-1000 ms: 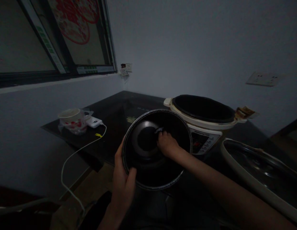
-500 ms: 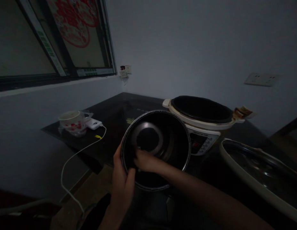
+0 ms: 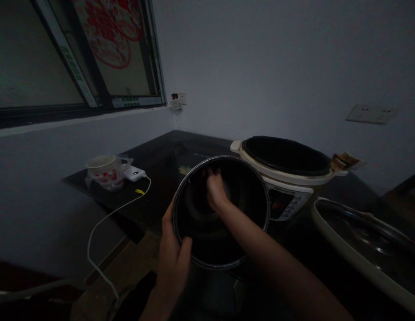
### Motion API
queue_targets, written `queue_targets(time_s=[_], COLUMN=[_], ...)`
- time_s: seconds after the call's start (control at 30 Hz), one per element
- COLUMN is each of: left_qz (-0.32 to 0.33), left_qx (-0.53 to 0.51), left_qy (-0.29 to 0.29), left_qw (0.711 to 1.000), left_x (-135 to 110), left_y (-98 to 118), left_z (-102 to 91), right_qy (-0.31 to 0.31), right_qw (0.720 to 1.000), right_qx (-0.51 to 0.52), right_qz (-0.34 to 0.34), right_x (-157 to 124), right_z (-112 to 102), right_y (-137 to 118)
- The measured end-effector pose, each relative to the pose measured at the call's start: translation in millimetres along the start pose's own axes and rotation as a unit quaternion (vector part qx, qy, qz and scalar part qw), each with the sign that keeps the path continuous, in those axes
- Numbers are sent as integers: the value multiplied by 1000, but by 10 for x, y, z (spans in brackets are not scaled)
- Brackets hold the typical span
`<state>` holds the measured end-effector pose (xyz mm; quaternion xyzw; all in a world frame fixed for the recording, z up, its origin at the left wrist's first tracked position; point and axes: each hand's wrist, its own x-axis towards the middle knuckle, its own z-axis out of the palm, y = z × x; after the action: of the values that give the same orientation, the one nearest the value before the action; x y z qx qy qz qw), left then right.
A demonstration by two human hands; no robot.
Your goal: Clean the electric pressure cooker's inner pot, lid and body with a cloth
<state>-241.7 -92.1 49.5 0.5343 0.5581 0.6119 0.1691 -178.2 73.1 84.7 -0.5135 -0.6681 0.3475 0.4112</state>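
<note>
A round, dark inner pot (image 3: 249, 196) is tilted with its mouth facing me. My left hand (image 3: 174, 254) grips its lower left rim, thumb over the edge and fingers around the outside. Inside the pot, my right hand (image 3: 216, 189) is curled near the upper part of the inner wall. Anything in those fingers is lost in the dark. Behind the pot to the right stands a white electric cooker (image 3: 292, 198) with an open top and a button panel. Its glass lid (image 3: 371, 263) lies at the right.
On the black table (image 3: 154, 154), a plastic-wrapped bowl (image 3: 107, 174) with red patterns sits at the left beside a white power strip (image 3: 134, 173), whose cord hangs over the edge. A brown cloth-like piece (image 3: 344, 160) rests on the cooker's right handle. Wall sockets (image 3: 371, 114) are behind.
My right hand has moved from the lower left of the pot's inside up and slightly right. The left hand keeps its hold on the rim. The view has shifted slightly.
</note>
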Motion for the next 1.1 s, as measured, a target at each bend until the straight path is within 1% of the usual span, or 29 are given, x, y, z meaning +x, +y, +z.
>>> queue_targets(time_s=[0.07, 0.13, 0.23, 0.3, 0.37, 0.47, 0.5, 0.57, 0.67, 0.77, 0.83, 0.93, 1.0, 1.1], left_qz=[9, 20, 30, 31, 34, 42, 43, 42, 41, 48, 57, 77, 88, 100], left_qx=[11, 26, 37, 35, 34, 32, 30, 26, 31, 39, 40, 49, 60, 66], left_qy=[-2, -5, -3, 5, 9, 3, 3, 8, 7, -1, -1, -2, -7, -12], left_qw=[1000, 999, 999, 999, 999, 999, 999, 999, 999, 998, 998, 996, 994, 993], left_x=[-4, -13, -27, -27, -22, -16, -18, -25, -40, -46, -44, -30, -18, -6], left_y=[-7, -29, -70, -84, -80, -37, -18, 17, 35, 6, -27, -72, -88, -91], left_z=[4, 1, -8, -9, -4, 12, 17, 23, 17, 8, 5, 1, -5, -11], right_qy=[-38, -92, -187, -252, -305, -343, -344, -326, -261, -194, -161, -129, -122, -129], right_qw=[999, 994, 974, 950, 920, 874, 860, 835, 805, 785, 780, 777, 774, 765], right_qx=[-12, -34, -88, -139, -202, -313, -351, -426, -522, -574, -586, -578, -563, -541], right_qz=[-21, -51, -95, -121, -139, -141, -137, -124, -109, -125, -152, -215, -262, -325], right_x=[-80, -211, -469, -644, -790, -911, -921, -894, -761, -560, -418, -233, -150, -101], right_z=[28, 87, 167, 156, 69, -162, -247, -403, -579, -682, -708, -687, -644, -545], right_y=[-41, -79, -37, 72, 214, 415, 467, 544, 589, 547, 471, 317, 216, 108])
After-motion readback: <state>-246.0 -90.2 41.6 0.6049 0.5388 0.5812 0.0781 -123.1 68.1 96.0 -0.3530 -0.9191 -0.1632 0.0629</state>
